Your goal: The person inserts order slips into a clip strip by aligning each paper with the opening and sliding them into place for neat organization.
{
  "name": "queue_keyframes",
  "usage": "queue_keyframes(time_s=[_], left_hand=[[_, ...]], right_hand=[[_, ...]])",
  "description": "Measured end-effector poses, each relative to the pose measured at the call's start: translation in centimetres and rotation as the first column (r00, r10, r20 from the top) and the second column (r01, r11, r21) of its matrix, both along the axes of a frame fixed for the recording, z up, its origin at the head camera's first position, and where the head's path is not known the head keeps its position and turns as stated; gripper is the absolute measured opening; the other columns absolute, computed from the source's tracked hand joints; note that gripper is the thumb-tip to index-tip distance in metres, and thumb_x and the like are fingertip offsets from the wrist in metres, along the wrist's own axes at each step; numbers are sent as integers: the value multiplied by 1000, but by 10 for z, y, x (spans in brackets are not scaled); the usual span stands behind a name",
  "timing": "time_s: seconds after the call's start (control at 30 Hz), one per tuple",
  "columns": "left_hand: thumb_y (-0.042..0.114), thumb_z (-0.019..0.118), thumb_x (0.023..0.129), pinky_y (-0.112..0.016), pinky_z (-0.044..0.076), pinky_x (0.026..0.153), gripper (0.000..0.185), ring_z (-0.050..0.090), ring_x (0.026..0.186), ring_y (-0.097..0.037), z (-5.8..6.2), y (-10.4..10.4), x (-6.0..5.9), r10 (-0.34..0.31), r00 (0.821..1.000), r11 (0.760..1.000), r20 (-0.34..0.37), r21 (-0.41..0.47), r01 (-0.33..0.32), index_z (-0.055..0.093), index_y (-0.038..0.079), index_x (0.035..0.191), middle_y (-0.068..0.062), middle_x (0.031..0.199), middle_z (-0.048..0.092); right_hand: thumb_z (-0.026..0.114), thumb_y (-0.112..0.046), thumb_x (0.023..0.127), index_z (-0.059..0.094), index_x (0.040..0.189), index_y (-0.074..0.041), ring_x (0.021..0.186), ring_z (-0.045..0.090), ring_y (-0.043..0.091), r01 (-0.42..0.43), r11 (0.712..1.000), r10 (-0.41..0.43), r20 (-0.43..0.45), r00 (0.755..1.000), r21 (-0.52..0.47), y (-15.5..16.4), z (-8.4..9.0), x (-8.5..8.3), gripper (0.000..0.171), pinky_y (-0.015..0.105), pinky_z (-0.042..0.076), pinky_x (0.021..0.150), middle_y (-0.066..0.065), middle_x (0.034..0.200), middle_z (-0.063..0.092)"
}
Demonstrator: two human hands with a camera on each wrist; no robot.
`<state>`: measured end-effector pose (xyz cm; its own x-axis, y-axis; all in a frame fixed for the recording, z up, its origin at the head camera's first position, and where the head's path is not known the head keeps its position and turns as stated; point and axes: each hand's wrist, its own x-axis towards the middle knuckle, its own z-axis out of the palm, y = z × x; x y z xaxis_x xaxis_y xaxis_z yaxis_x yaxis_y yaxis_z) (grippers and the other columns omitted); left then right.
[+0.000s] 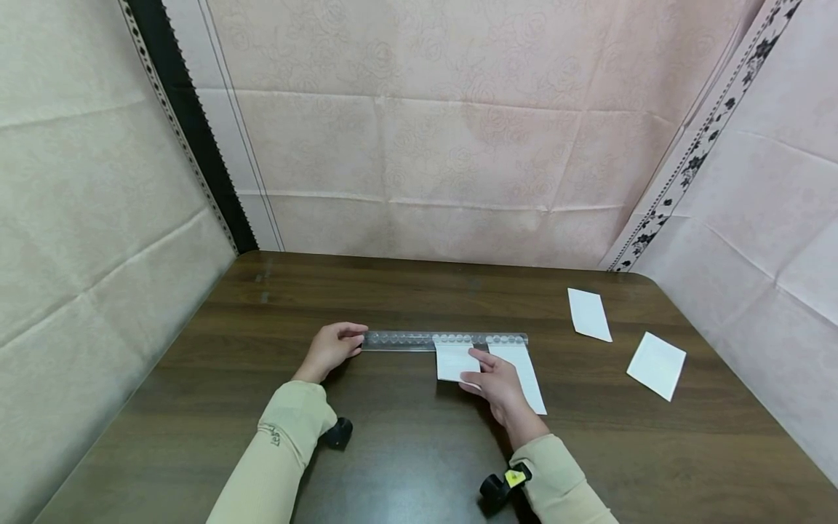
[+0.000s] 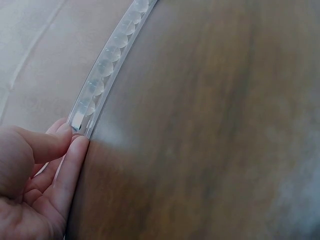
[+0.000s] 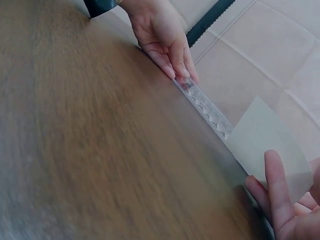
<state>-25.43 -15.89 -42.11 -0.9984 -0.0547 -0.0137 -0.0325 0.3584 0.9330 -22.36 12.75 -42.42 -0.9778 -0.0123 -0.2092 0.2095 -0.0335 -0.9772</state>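
A clear plastic strip [image 1: 419, 340] with a row of round bumps lies across the dark wooden table [image 1: 406, 451]. My left hand [image 1: 356, 340] pinches its left end; the left wrist view shows thumb and fingertips [image 2: 75, 145] on the strip [image 2: 102, 70]. My right hand [image 1: 474, 367] holds a small white paper [image 1: 450, 360] whose top edge touches the strip. In the right wrist view that paper [image 3: 260, 135] stands against the strip [image 3: 207, 107], with my fingers [image 3: 277, 185] at its lower edge. A longer white paper [image 1: 527, 375] lies partly under my right hand.
Two more white papers lie at the right of the table, one farther back [image 1: 589, 314] and one nearer the right edge [image 1: 657, 365]. Pink cloth walls close in the table at the back and on both sides. Black camera mounts sit under each wrist.
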Motion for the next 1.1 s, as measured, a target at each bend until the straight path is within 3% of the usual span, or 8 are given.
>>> queue_keyframes(time_s=[0.53,1.1], left_hand=[[4,61,90,-26,54,74,23,61,89,-20,-3,0,-4,8,999,1000,32,3,-8,65,0,112,-15,106,63],[5,61,90,-25,54,74,22,60,87,-17,-3,0,-4,21,999,1000,45,-12,-21,66,2,111,-14,107,63]], right_hand=[[60,18,79,48,129,8,83,61,19,35,999,-35,33,999,1,11,1,-4,52,33,56,72,30,135,40],[56,22,79,45,130,12,77,59,14,35,999,-34,5,999,-34,18,1,-3,53,32,56,71,33,129,44]])
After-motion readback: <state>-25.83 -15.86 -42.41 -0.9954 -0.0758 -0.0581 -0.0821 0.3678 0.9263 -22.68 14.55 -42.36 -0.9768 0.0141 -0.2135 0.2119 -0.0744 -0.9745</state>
